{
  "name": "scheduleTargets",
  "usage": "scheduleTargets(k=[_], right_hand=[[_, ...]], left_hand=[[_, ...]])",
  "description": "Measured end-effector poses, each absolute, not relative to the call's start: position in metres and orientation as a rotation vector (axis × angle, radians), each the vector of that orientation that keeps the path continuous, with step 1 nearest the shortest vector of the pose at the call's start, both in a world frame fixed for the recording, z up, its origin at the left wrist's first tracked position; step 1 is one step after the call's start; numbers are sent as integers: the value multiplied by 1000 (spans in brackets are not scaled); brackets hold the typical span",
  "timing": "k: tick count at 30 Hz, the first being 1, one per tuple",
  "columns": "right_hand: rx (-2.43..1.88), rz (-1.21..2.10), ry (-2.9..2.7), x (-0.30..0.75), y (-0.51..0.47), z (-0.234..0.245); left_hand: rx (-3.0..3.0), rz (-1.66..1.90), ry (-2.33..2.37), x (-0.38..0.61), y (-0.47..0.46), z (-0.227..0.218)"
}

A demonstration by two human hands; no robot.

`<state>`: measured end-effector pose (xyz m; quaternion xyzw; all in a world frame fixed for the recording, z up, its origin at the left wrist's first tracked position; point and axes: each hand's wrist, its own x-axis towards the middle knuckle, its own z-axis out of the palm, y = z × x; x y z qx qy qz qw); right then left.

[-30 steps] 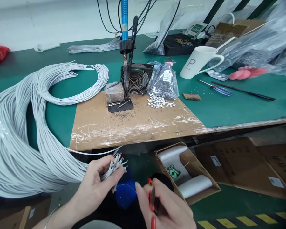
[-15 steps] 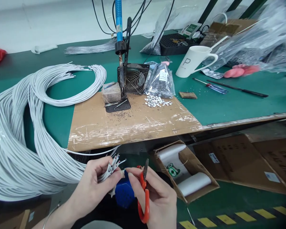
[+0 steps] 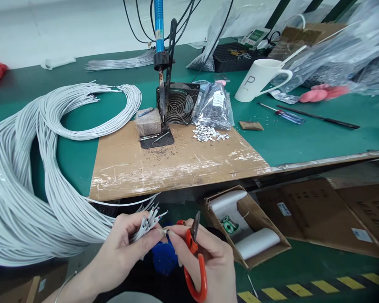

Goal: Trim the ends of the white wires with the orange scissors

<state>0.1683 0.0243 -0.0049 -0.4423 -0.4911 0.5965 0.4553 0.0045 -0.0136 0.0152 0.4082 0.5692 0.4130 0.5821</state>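
Note:
My left hand (image 3: 126,240) is closed around the end of a bundle of white cables (image 3: 149,222), whose stripped tips fan out above the thumb. In my right hand (image 3: 208,256) is a pair of scissors with red handles (image 3: 196,275), the dark blades pointing up past the fingers. Right thumb and index finger pinch at a cable end beside the left thumb tip; the exact wire is too small to make out. From the left hand the cables run left into a large coiled bundle (image 3: 15,181) on the green table. Beneath the hands shows something blue (image 3: 164,256).
A soldering iron (image 3: 159,42) stands over a fan (image 3: 178,103) on a cardboard sheet (image 3: 170,172). Small white parts (image 3: 208,133), a bag (image 3: 214,105) and a mug (image 3: 255,80) lie further right. An open box (image 3: 262,246) is below the table edge.
The scissors have tilted in my right hand, with the handle loop swinging right and lower. The right fingertips now meet the left thumb tip. The left hand hardly moves.

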Motion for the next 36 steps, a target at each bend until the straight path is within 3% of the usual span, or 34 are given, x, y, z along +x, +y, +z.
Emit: scheduleTargets(k=[15,21,25,36], right_hand=[[-1000,1573,-1177,171,24,-8],[-689,2107,-896,161,19,-39],[-612,2237,-714,150,16,-45],[-1099,1554,-1199,176,23,-11]], left_hand=[[993,913,1304,-1,-14,15],[1046,922,1199,-9,-15,11],[1021,941,1113,-11,-15,11],[1016,922,1356,2,-10,17]])
